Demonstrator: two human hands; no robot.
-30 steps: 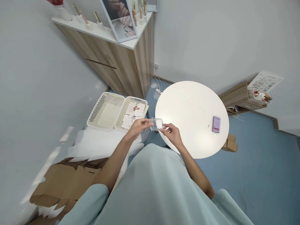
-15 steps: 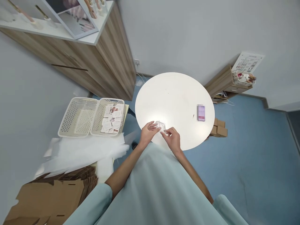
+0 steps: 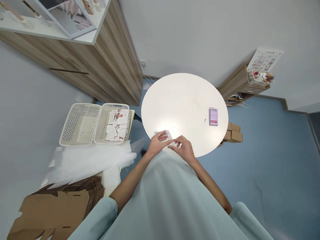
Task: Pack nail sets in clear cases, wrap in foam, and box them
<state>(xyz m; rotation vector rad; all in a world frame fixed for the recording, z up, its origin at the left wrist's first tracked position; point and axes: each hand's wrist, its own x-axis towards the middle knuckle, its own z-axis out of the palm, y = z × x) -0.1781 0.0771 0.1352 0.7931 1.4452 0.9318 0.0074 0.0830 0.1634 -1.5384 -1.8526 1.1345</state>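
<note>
A small clear plastic case (image 3: 169,135) is held between my hands at the near edge of the round white table (image 3: 185,96). My left hand (image 3: 156,144) grips its left side, the thumb across the near part and the fingers curled behind. With thumb and forefinger pinched, my right hand (image 3: 184,149) touches the case's right near corner. What lies inside the case is too small to make out. A small shiny thing (image 3: 155,133) shows just left of my left fingers on the table.
On the table's right lies a blurred purple phone-like thing (image 3: 213,116), with a small dark bit (image 3: 205,120) beside it. To the left are a white basket (image 3: 100,133) of cards, white sheets (image 3: 92,160) and flat cardboard boxes (image 3: 52,213). Small brown boxes (image 3: 235,132) stand beyond the table's right edge.
The clear case has turned and tilted between my hands. My right hand has shifted slightly down along it. The shiny thing left of my left hand has come into view.
</note>
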